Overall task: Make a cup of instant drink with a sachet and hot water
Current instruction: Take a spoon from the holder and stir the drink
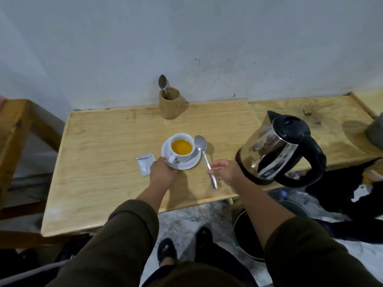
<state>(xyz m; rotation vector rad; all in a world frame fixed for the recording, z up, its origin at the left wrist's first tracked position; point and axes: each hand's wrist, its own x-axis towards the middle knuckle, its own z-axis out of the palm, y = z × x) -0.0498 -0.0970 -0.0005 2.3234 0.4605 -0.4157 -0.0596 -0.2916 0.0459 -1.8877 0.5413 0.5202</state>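
A white cup point(182, 156) holding orange-yellow liquid stands on a white saucer point(188, 163) in the middle of the wooden table point(99, 162). My left hand point(162, 172) grips the saucer's near-left rim. My right hand point(226, 170) holds a metal spoon point(204, 154) by its handle; the bowl hovers just right of the cup, outside it. A torn silver sachet point(146, 162) lies flat to the left of the saucer. The steel and black kettle point(279, 150) stands at the right, close to my right hand.
A wooden holder point(169, 105) with another spoon point(163, 83) stands at the back against the wall. A grey pot point(375, 131) sits at the far right edge. A wooden frame point(16, 125) is to the left. Below the table are a dark bin point(246, 237) and my feet.
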